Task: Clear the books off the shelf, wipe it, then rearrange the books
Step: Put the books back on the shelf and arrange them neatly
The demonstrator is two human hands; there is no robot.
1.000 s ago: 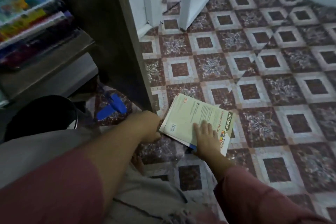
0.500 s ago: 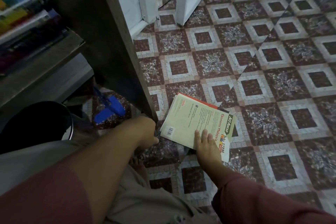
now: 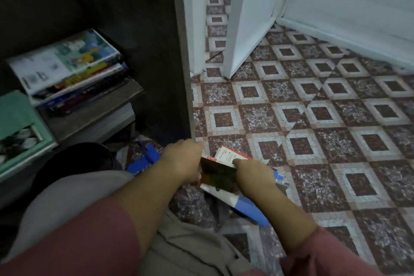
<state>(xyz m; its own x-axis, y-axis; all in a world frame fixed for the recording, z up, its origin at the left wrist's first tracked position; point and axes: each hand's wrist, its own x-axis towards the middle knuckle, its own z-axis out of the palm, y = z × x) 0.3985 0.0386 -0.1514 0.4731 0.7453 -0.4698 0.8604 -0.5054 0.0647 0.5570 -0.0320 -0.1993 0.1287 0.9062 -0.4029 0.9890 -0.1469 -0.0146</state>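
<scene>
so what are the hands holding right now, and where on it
A small stack of books: the left hand grips its left edge, the right hand its right edge.

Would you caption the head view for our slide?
Left hand and right hand grip books near the tiled floor; another stack lies on the shelf.

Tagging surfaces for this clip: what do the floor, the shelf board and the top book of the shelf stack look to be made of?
Floor: tile pattern with a slight sheen; ceramic or printed vinyl, cannot tell which. Shelf board: dark, matte, with faint grain; probably wood or laminate. Top book: paper, with a glossy printed cover that catches the light.
</scene>
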